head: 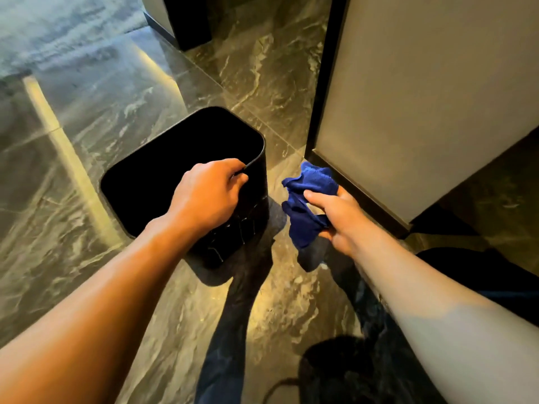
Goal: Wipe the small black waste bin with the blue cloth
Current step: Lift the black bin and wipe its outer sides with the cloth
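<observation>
The small black waste bin (163, 176) stands open on the dark marbled floor (87, 118). The left hand (208, 195) grips its near rim, fingers curled over the edge. Just beside it, the right hand (335, 217) clutches the bunched blue cloth (306, 196), near a pale cabinet (423, 97).

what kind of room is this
Probably a hotel room or smart indoor lobby, though that is a guess: polished marble floor, pale wall panel with dark trim, and a small black waste bin.
</observation>
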